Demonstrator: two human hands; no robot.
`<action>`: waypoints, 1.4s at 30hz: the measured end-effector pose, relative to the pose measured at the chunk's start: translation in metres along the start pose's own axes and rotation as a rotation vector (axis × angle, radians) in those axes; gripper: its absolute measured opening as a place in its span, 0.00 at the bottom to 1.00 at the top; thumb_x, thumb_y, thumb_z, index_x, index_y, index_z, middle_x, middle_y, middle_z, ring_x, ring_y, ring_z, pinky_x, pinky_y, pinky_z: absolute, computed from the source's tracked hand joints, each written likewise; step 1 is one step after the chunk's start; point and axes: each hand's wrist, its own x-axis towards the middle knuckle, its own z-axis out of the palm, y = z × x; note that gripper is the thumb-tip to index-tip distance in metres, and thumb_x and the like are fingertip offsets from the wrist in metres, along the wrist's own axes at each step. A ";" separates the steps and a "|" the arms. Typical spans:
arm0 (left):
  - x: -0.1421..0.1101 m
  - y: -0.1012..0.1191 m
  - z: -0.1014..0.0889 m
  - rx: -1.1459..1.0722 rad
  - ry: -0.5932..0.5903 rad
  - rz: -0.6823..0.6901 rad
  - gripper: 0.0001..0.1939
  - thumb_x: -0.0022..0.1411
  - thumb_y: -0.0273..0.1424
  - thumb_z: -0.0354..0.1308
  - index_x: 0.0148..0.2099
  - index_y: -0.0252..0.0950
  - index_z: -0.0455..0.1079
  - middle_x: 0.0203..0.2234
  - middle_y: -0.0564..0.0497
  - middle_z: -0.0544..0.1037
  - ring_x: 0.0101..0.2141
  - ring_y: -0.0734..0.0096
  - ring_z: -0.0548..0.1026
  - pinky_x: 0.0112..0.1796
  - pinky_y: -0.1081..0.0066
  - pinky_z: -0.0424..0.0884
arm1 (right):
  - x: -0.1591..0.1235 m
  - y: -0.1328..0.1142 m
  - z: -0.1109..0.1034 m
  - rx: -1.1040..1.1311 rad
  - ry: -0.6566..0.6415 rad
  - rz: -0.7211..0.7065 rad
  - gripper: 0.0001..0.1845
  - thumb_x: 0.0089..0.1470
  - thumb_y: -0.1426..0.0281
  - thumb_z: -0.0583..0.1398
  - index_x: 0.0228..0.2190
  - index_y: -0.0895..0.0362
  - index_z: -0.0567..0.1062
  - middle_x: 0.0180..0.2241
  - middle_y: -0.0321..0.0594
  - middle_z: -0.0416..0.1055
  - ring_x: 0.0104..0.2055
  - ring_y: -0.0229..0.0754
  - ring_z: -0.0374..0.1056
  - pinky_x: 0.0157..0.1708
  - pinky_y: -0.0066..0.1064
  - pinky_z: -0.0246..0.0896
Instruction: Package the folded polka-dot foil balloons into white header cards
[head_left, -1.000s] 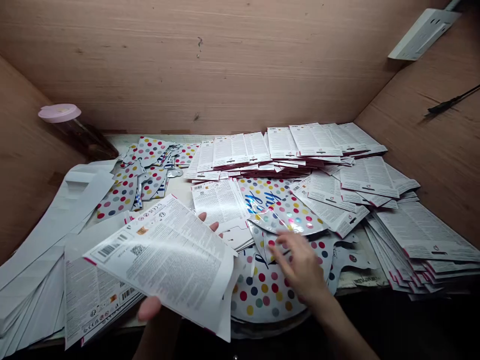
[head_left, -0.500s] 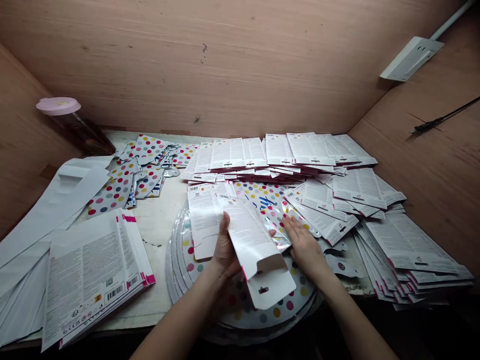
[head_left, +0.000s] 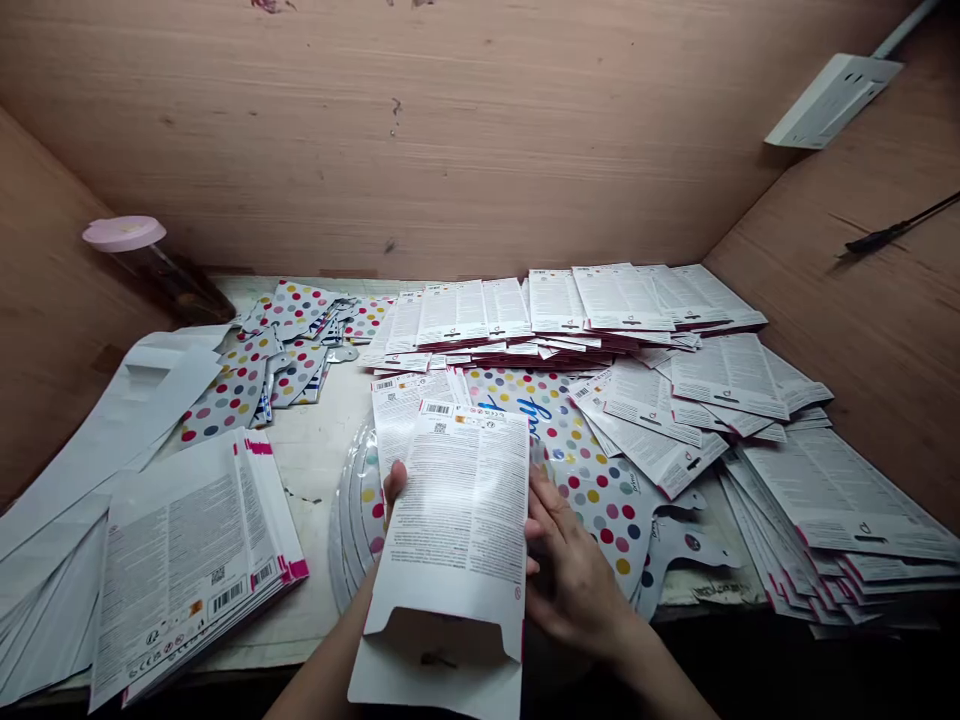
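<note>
Both my hands hold a white printed header card [head_left: 450, 530] upright in front of me, its text and barcode side facing me and its folded hanger flap at the bottom. My left hand [head_left: 394, 485] shows mostly as fingertips behind the card's left edge. My right hand [head_left: 570, 580] grips the card's right edge. Beneath them lie polka-dot foil balloons [head_left: 600, 510] and a round foil stack [head_left: 352, 530]. A neat stack of header cards [head_left: 195, 570] sits left of my left hand.
Loose header cards [head_left: 540, 310] are heaped along the back and right [head_left: 840, 510] of the bench. Dotted foil pieces [head_left: 292, 320] lie back left, with long white strips [head_left: 97, 450] at far left. Wooden walls surround the bench, holding a wall socket [head_left: 832, 100]. A pink-lidded jar [head_left: 124, 235] stands back left.
The card has turned to show its printed side and dropped lower, with the flap nearest me. My right hand has moved from the foil onto the card's edge.
</note>
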 end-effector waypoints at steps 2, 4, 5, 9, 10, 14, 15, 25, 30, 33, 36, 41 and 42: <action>-0.002 -0.006 -0.009 -0.036 0.022 -0.168 0.65 0.36 0.76 0.44 0.64 0.32 0.61 0.49 0.33 0.76 0.47 0.33 0.75 0.41 0.47 0.74 | -0.002 0.006 0.016 -0.044 0.164 0.069 0.39 0.59 0.70 0.54 0.67 0.66 0.45 0.67 0.58 0.45 0.69 0.59 0.45 0.60 0.56 0.57; -0.004 -0.007 -0.008 -0.049 0.047 -0.197 0.68 0.33 0.77 0.39 0.64 0.31 0.61 0.51 0.31 0.74 0.48 0.33 0.74 0.42 0.48 0.74 | -0.003 0.010 0.020 -0.047 0.312 0.113 0.33 0.62 0.72 0.51 0.66 0.63 0.50 0.65 0.56 0.54 0.67 0.56 0.52 0.59 0.55 0.60; -0.004 -0.005 -0.004 -0.047 0.063 -0.158 0.68 0.34 0.77 0.39 0.64 0.31 0.62 0.53 0.31 0.73 0.50 0.33 0.73 0.44 0.47 0.73 | -0.004 0.010 0.015 -0.034 0.368 0.132 0.30 0.62 0.74 0.50 0.65 0.61 0.54 0.62 0.54 0.59 0.65 0.54 0.56 0.59 0.53 0.61; -0.003 0.012 0.026 -0.035 0.157 0.132 0.58 0.45 0.72 0.42 0.65 0.35 0.59 0.57 0.36 0.69 0.58 0.34 0.65 0.54 0.42 0.64 | -0.007 -0.013 -0.036 -0.080 0.433 0.010 0.27 0.61 0.79 0.50 0.61 0.63 0.63 0.58 0.53 0.66 0.60 0.53 0.63 0.57 0.48 0.65; -0.002 0.016 0.032 -0.032 0.191 0.219 0.55 0.48 0.70 0.42 0.65 0.36 0.58 0.57 0.36 0.70 0.59 0.33 0.64 0.54 0.41 0.62 | -0.007 -0.022 -0.048 -0.125 0.376 -0.084 0.26 0.62 0.78 0.50 0.61 0.63 0.63 0.58 0.52 0.66 0.60 0.52 0.63 0.58 0.46 0.65; 0.006 0.019 0.041 -0.019 0.314 0.498 0.49 0.54 0.65 0.45 0.66 0.35 0.56 0.56 0.35 0.71 0.58 0.35 0.65 0.54 0.39 0.61 | 0.000 -0.056 -0.064 -0.295 0.101 -0.351 0.24 0.65 0.77 0.47 0.60 0.63 0.64 0.54 0.48 0.71 0.59 0.49 0.65 0.56 0.38 0.67; 0.008 0.017 0.040 -0.006 0.333 0.552 0.48 0.55 0.64 0.47 0.66 0.36 0.56 0.55 0.36 0.71 0.58 0.36 0.66 0.54 0.40 0.62 | 0.003 -0.062 -0.059 -0.307 0.060 -0.351 0.25 0.64 0.77 0.47 0.61 0.64 0.63 0.53 0.49 0.71 0.59 0.50 0.64 0.54 0.39 0.68; 0.014 0.003 0.041 0.088 0.428 0.804 0.47 0.53 0.67 0.42 0.65 0.42 0.58 0.55 0.43 0.72 0.58 0.44 0.66 0.52 0.50 0.68 | 0.000 -0.083 0.000 -0.026 0.156 -0.141 0.29 0.64 0.78 0.46 0.65 0.61 0.53 0.56 0.50 0.68 0.61 0.53 0.61 0.54 0.46 0.67; 0.011 0.004 0.039 0.001 0.241 0.551 0.53 0.49 0.69 0.45 0.66 0.38 0.58 0.55 0.39 0.72 0.58 0.38 0.66 0.54 0.44 0.64 | 0.006 -0.077 -0.003 -0.062 0.148 -0.246 0.25 0.63 0.77 0.48 0.60 0.66 0.63 0.53 0.53 0.71 0.62 0.56 0.61 0.55 0.47 0.66; 0.013 -0.006 0.036 -0.043 0.146 0.366 0.54 0.48 0.67 0.51 0.65 0.32 0.58 0.54 0.36 0.73 0.57 0.35 0.66 0.55 0.41 0.62 | 0.025 -0.067 0.010 -0.114 0.093 -0.199 0.19 0.62 0.75 0.48 0.48 0.61 0.75 0.39 0.51 0.78 0.44 0.55 0.74 0.41 0.47 0.73; 0.015 -0.020 0.034 -0.061 0.162 0.361 0.48 0.49 0.57 0.60 0.65 0.32 0.58 0.54 0.37 0.73 0.56 0.36 0.68 0.56 0.42 0.62 | 0.049 -0.055 0.036 -0.146 0.073 -0.052 0.20 0.61 0.72 0.47 0.47 0.57 0.75 0.36 0.49 0.78 0.38 0.53 0.75 0.35 0.45 0.74; 0.004 -0.010 0.022 -0.046 0.299 0.441 0.40 0.53 0.52 0.57 0.61 0.31 0.63 0.50 0.37 0.76 0.53 0.39 0.71 0.54 0.44 0.67 | 0.062 -0.068 0.042 -0.131 -0.017 0.002 0.26 0.61 0.75 0.49 0.60 0.60 0.63 0.53 0.53 0.71 0.56 0.55 0.67 0.47 0.48 0.71; 0.000 0.000 0.017 0.008 0.365 0.485 0.39 0.52 0.52 0.56 0.60 0.30 0.64 0.49 0.37 0.77 0.53 0.39 0.72 0.53 0.44 0.67 | 0.058 -0.075 0.033 -0.111 -0.049 -0.033 0.27 0.60 0.75 0.50 0.61 0.62 0.62 0.56 0.54 0.68 0.59 0.56 0.64 0.50 0.49 0.70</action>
